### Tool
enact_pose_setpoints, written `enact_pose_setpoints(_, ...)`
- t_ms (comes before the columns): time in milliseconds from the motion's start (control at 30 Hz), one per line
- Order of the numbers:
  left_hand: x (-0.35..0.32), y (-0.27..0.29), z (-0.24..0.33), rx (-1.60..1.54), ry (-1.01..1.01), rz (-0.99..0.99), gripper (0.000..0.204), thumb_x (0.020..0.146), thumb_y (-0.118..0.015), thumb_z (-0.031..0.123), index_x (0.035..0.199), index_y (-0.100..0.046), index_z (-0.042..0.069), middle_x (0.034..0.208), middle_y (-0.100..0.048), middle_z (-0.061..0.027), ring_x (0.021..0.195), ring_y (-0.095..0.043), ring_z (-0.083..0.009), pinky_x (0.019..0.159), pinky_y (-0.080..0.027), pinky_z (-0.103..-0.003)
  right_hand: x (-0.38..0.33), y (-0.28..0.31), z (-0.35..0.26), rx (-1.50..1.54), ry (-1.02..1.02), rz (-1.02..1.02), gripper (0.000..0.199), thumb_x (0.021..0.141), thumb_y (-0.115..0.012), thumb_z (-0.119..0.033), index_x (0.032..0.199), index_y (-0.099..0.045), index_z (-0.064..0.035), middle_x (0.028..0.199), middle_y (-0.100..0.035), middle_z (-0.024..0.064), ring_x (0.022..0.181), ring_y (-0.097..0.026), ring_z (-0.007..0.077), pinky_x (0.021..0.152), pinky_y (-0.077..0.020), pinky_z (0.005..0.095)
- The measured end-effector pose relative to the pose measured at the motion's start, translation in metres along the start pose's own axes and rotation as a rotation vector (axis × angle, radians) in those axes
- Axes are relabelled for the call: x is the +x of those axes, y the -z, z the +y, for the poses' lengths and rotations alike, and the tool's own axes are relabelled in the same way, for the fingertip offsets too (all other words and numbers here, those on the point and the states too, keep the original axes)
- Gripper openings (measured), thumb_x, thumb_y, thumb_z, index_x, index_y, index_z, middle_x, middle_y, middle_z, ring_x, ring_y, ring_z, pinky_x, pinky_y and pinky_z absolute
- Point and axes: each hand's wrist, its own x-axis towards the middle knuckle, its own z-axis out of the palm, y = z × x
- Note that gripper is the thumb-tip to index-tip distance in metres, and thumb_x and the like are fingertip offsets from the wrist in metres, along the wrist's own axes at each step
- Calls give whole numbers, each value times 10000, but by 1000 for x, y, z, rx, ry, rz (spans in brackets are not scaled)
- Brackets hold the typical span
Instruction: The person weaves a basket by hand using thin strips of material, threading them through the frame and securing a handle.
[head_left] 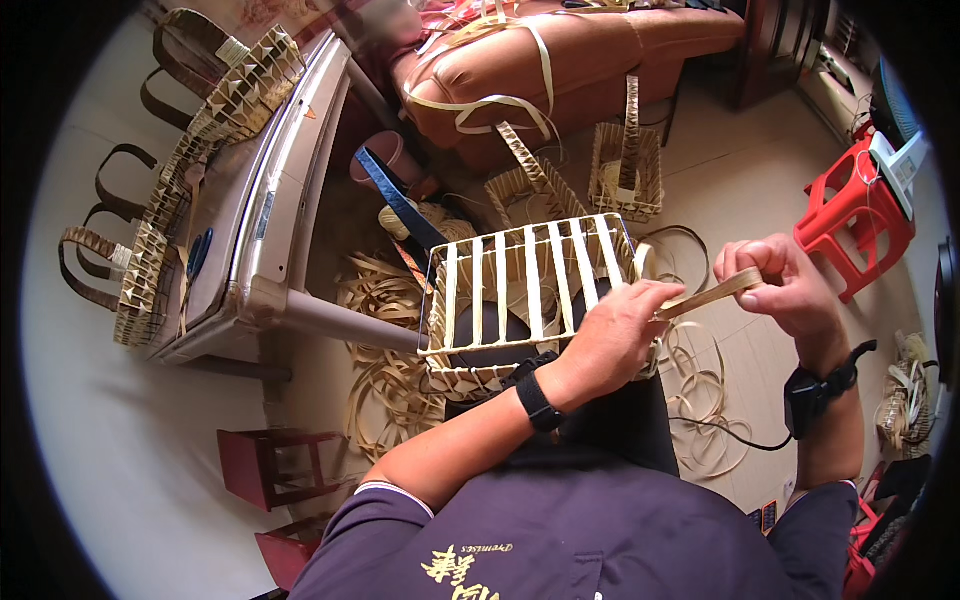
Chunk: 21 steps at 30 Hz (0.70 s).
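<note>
A rectangular basket (532,285) rests on my lap, its wire frame wrapped and crossed with pale flat strips. My left hand (622,335) is closed at the basket's right edge, its fingertips where a tan strip (705,295) leaves the frame. What the thumb does underneath is hidden. Off to the right, my right hand (778,285) pinches the strip's other end, which looks folded or looped in the fingers. Between the two hands the strip runs fairly straight, rising slightly toward the right.
Loose strips (385,400) lie heaped on the floor left of my legs; more coils (705,400) lie to the right. Two handled baskets (625,180) stand beyond, before a brown sofa (570,70). Scissors (199,252) and woven baskets (150,250) sit on the left table. A red stool (850,200) stands right.
</note>
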Motion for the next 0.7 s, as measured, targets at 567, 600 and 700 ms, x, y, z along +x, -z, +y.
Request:
enact_pose_setpoints(567,6,38,-24,-291,148,56,200,987,-712,208,987,-740,11,824,-699,-183,747,-675,-330,690,-520,-415,-86,229,-10,-996,-739,1077,202,981,-723,-147,822,-626,-67,649,-606,27,423,-514,125,351,-352,278)
enact_pose_setpoints(600,9,35,-23,-300,142,45,197,991,-705,203,989,-739,9,825,-700,-183,747,-676,-326,689,-520,-415,-123,271,-2,-1004,-750,1108,202,981,-723,-147,822,-626,-67,649,-606,27,423,-514,125,351,-352,278)
enact_pose_setpoints(700,12,30,-24,-334,173,49,202,1002,-686,197,997,-733,1,834,-705,-184,751,-679,-322,690,-520,-415,-178,300,36,-885,-394,1151,131,969,-710,-102,1035,-613,-44,893,-622,42,623,-585,125,540,-444,269)
